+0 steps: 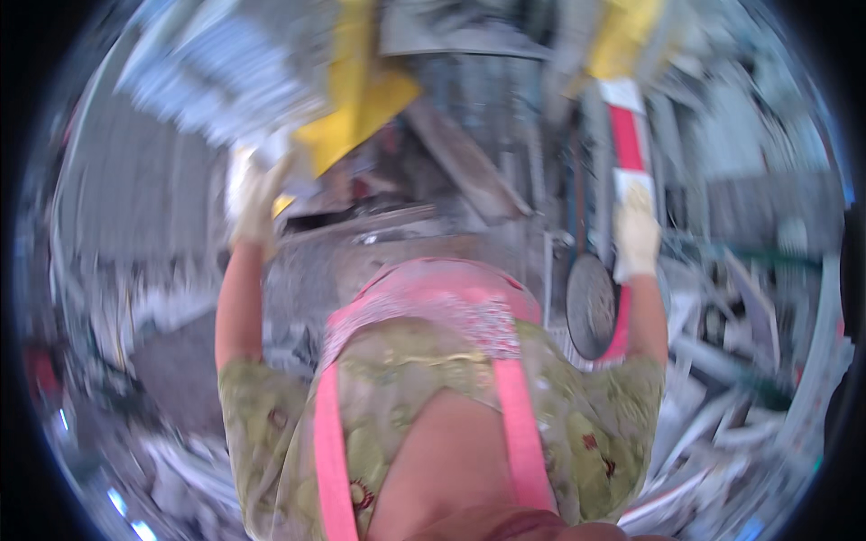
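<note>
The picture is smeared by motion. My left hand (pixel 257 203), in a pale glove, is raised at the left beside a bright white piece (pixel 242 176) and a yellow sheet (pixel 347 126); its fingers are too blurred to read. Just beyond it is a stack of thin whitish sheets (pixel 244 77). At the right, my gloved right hand (pixel 637 233) is closed around a flat red-and-white banded bar (pixel 625 135), which runs away from me toward another yellow piece (pixel 624 41). A red length of it seems to continue under my forearm.
A dark round pan-like disc (pixel 591 307) with a long thin handle hangs or lies left of my right forearm. Ahead are brown boards (pixel 469 162) lying at a slant. Grey ribbed panels (pixel 135 198) stand at the left, and jumbled scrap pieces (pixel 722 370) fill the right.
</note>
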A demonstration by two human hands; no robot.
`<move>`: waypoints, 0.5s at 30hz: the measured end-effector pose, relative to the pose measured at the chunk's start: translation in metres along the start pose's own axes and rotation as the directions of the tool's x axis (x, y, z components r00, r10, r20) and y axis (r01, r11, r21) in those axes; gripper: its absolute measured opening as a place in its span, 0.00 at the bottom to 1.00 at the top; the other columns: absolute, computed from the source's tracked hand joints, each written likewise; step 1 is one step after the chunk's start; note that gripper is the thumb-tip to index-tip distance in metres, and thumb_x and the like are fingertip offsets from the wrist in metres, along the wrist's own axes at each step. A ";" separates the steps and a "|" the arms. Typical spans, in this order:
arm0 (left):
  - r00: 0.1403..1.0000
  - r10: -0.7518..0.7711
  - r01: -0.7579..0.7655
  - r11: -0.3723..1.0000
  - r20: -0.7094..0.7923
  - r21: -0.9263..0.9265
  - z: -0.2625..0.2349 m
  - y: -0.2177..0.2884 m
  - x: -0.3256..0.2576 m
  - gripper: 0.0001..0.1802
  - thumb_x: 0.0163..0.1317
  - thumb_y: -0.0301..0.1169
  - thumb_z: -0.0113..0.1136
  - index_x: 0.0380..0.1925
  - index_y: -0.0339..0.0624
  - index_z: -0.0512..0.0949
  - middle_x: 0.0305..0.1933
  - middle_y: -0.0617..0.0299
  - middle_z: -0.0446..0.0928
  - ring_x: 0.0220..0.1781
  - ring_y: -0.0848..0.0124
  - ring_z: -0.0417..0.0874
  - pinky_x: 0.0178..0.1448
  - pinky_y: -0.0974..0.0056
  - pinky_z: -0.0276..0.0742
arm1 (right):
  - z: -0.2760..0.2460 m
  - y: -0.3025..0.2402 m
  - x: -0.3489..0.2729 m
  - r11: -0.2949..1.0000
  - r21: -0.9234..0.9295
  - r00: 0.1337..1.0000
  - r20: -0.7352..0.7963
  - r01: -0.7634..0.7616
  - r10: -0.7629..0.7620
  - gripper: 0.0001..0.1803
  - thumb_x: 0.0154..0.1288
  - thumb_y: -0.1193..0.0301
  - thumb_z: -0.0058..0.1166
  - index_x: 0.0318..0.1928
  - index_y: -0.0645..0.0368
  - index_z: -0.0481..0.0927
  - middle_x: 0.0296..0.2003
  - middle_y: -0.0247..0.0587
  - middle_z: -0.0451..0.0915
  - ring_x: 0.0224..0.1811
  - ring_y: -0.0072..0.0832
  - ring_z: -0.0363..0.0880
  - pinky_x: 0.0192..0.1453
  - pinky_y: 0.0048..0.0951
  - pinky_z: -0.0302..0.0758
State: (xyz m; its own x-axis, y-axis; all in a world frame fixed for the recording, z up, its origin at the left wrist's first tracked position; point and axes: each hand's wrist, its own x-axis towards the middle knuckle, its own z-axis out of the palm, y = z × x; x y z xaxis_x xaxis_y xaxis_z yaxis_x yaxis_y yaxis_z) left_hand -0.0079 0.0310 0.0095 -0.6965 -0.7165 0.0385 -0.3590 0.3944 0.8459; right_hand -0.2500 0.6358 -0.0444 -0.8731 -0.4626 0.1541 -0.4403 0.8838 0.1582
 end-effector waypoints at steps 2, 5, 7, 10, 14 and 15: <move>0.974 0.220 -0.211 0.967 -0.053 0.141 -0.001 0.002 -0.003 0.37 0.57 0.43 0.70 0.64 0.39 0.74 0.62 0.53 0.78 0.62 0.60 0.80 0.65 0.56 0.73 | -0.019 0.002 0.015 0.891 -0.052 0.838 0.317 -0.451 0.443 0.25 0.75 0.56 0.46 0.64 0.57 0.76 0.48 0.57 0.86 0.46 0.56 0.87 0.48 0.55 0.83; 0.986 -0.168 0.155 0.917 0.004 0.368 -0.009 0.009 -0.002 0.48 0.55 0.58 0.67 0.63 0.28 0.69 0.56 0.38 0.81 0.59 0.50 0.82 0.61 0.53 0.76 | -0.063 -0.029 0.038 0.238 0.904 0.847 0.201 -0.354 0.493 0.19 0.77 0.65 0.48 0.55 0.67 0.82 0.39 0.49 0.86 0.41 0.35 0.88 0.46 0.33 0.84; 0.983 -0.183 0.160 0.877 0.006 0.454 -0.015 0.013 -0.001 0.52 0.51 0.69 0.63 0.52 0.23 0.75 0.45 0.36 0.85 0.51 0.49 0.87 0.56 0.53 0.80 | -0.083 -0.093 0.047 0.120 0.983 0.937 0.091 -0.139 0.336 0.22 0.78 0.66 0.46 0.54 0.77 0.80 0.51 0.53 0.84 0.53 0.39 0.85 0.53 0.38 0.82; 0.983 -0.176 0.134 0.871 0.047 0.472 -0.017 0.019 0.000 0.54 0.52 0.73 0.62 0.52 0.23 0.74 0.43 0.35 0.85 0.47 0.47 0.88 0.54 0.52 0.81 | -0.087 -0.236 0.066 -0.084 0.994 0.995 0.072 -0.066 0.066 0.21 0.77 0.65 0.50 0.56 0.73 0.79 0.51 0.49 0.83 0.51 0.34 0.85 0.55 0.36 0.82; 0.979 -0.188 0.122 0.856 0.082 0.502 -0.021 0.020 -0.003 0.53 0.55 0.72 0.60 0.55 0.25 0.73 0.45 0.37 0.85 0.48 0.47 0.87 0.54 0.52 0.80 | -0.081 -0.414 0.094 -0.424 0.892 0.986 0.117 -0.157 -0.119 0.17 0.75 0.66 0.55 0.52 0.68 0.82 0.44 0.41 0.85 0.45 0.28 0.85 0.48 0.33 0.82; 0.963 -0.246 0.152 0.828 0.107 0.540 -0.024 0.020 -0.001 0.51 0.57 0.69 0.60 0.58 0.27 0.72 0.47 0.39 0.84 0.49 0.48 0.86 0.55 0.52 0.79 | -0.081 -0.439 0.098 -0.353 0.924 0.984 0.099 -0.147 -0.150 0.16 0.74 0.66 0.56 0.50 0.66 0.83 0.41 0.40 0.86 0.43 0.27 0.85 0.45 0.34 0.81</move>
State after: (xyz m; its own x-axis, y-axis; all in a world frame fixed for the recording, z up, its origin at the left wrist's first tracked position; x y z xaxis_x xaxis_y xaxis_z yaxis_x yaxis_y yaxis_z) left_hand 0.0006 0.0262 0.0387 -0.6490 -0.7257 -0.2285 -0.7385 0.5287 0.4185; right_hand -0.1257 0.1969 -0.0194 -0.8135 -0.5807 0.0314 0.0900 -0.1790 -0.9797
